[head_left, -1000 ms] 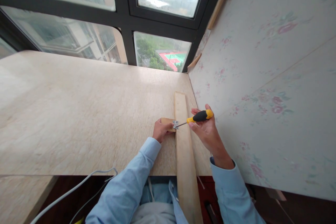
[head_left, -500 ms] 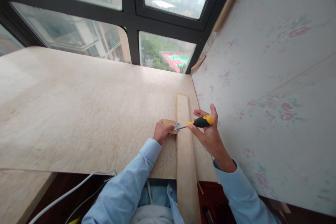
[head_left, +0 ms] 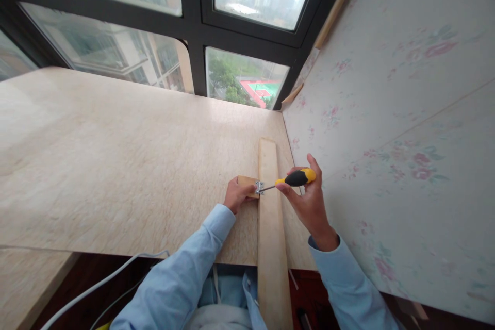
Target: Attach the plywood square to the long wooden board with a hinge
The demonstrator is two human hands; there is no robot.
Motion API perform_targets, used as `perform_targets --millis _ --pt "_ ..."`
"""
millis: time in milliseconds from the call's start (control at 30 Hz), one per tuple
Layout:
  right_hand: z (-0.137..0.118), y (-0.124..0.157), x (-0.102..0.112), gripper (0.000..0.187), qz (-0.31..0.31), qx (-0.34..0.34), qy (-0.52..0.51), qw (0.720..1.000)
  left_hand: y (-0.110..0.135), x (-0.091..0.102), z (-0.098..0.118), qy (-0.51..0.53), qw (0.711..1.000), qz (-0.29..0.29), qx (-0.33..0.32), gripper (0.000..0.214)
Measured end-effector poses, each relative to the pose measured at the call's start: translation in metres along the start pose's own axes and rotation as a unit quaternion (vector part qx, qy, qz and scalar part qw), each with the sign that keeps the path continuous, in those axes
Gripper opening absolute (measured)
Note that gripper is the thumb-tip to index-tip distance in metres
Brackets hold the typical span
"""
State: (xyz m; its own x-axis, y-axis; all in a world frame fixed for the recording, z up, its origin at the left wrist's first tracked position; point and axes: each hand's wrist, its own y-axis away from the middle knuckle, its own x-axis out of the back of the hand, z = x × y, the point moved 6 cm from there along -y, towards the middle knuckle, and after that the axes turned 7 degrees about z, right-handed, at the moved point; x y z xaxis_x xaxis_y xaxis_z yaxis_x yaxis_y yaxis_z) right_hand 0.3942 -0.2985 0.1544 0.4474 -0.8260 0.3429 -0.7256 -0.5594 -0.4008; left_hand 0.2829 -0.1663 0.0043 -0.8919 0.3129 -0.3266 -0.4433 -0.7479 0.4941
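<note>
My left hand [head_left: 236, 195] grips a small wooden block [head_left: 247, 181] and presses it beside a long wooden plank [head_left: 269, 216]. A small metal hinge [head_left: 259, 187] lies across the joint between block and plank, close to my left fingertips. In my right hand [head_left: 309, 203] is a screwdriver [head_left: 296, 179] with a yellow and black handle, held between thumb and fingers. Its shaft points left, and the tip meets the hinge. Any screw under the tip is too small to make out.
The plank rests on a marble-patterned sill [head_left: 116, 165] and juts over its front edge towards my body. A flowered wall [head_left: 406, 129] rises close on the right. Dark window frames [head_left: 193, 31] stand behind. A white cable [head_left: 108, 278] hangs at the lower left.
The fingers of my right hand have shifted around the screwdriver handle, and the wrist has moved slightly left. Block, hinge and plank keep their positions relative to each other.
</note>
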Motion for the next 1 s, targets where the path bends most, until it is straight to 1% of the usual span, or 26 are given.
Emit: perform_targets --millis 67,133,200,233,267,333,400,433,467,500,600,667,700,767,833,867,900,933,1000 --pt "0.002 0.001 -0.004 0.092 -0.052 -0.016 -0.077 0.996 -0.001 0.0 -0.001 -0.002 1.0 0.0 -0.001 0.038" --pt "0.0 0.002 -0.008 0.087 -0.1 -0.033 -0.147 0.983 -0.002 0.0 -0.001 -0.004 1.0 -0.001 -0.004 0.039" --pt "-0.002 0.002 -0.009 0.08 -0.134 -0.046 -0.175 0.974 -0.001 0.0 -0.001 -0.001 1.0 -0.003 -0.005 0.039" --pt "-0.003 0.002 -0.01 0.076 -0.141 -0.051 -0.165 0.975 -0.001 0.0 -0.001 0.001 1.0 -0.003 -0.005 0.039" --pt "-0.003 0.001 -0.009 0.072 -0.135 -0.051 -0.137 0.98 -0.001 0.0 -0.001 0.002 1.0 -0.002 -0.005 0.039" --pt "-0.001 -0.002 -0.003 0.072 -0.081 -0.038 -0.047 0.995 0.0 0.0 0.0 0.001 1.0 -0.002 -0.004 0.038" --pt "-0.001 -0.003 0.003 0.083 -0.025 -0.013 0.021 0.999 0.001 0.0 0.0 -0.003 1.0 -0.004 -0.005 0.038" --pt "-0.001 -0.003 0.003 0.088 -0.017 -0.005 0.024 1.0 0.001 0.0 0.0 -0.005 1.0 -0.005 -0.005 0.038" --pt "0.0 -0.003 0.001 0.089 -0.026 -0.003 0.004 1.0 0.001 0.0 0.0 -0.005 1.0 -0.006 -0.005 0.038" --pt "0.0 -0.002 -0.001 0.086 -0.049 -0.007 -0.031 0.998 0.001 0.0 0.0 -0.004 1.0 -0.007 -0.006 0.038" --pt "-0.003 0.001 -0.009 0.068 -0.125 -0.033 -0.139 0.982 0.0 0.0 0.0 -0.001 1.0 -0.015 -0.005 0.039" --pt "-0.007 0.002 -0.01 0.052 -0.145 -0.046 -0.152 0.977 0.0 -0.001 -0.001 0.0 1.0 -0.017 -0.003 0.04" --pt "-0.008 0.001 -0.008 0.046 -0.138 -0.047 -0.131 0.981 0.0 0.0 -0.001 -0.001 1.0 -0.016 -0.002 0.04" --pt "-0.008 -0.004 -0.002 0.041 -0.084 -0.035 -0.046 0.995 0.0 0.0 0.0 -0.003 1.0 -0.015 -0.002 0.04" --pt "-0.006 -0.008 0.003 0.045 -0.013 -0.019 0.045 0.999 0.0 0.0 0.0 -0.005 1.0 -0.015 -0.002 0.04" --pt "-0.004 -0.01 0.004 0.047 0.008 -0.018 0.066 0.998 0.0 0.0 0.0 -0.005 1.0 -0.014 -0.003 0.04" --pt "0.0 -0.011 0.002 0.049 0.012 -0.024 0.063 0.998 0.0 0.0 0.0 -0.004 1.0 -0.013 -0.002 0.04" --pt "0.004 -0.011 -0.001 0.05 0.003 -0.035 0.036 0.999 -0.001 0.0 -0.001 -0.004 1.0 -0.012 -0.001 0.04" --pt "0.011 -0.011 -0.01 0.054 -0.046 -0.062 -0.057 0.995 -0.001 0.0 -0.001 -0.002 1.0 -0.011 0.001 0.04"
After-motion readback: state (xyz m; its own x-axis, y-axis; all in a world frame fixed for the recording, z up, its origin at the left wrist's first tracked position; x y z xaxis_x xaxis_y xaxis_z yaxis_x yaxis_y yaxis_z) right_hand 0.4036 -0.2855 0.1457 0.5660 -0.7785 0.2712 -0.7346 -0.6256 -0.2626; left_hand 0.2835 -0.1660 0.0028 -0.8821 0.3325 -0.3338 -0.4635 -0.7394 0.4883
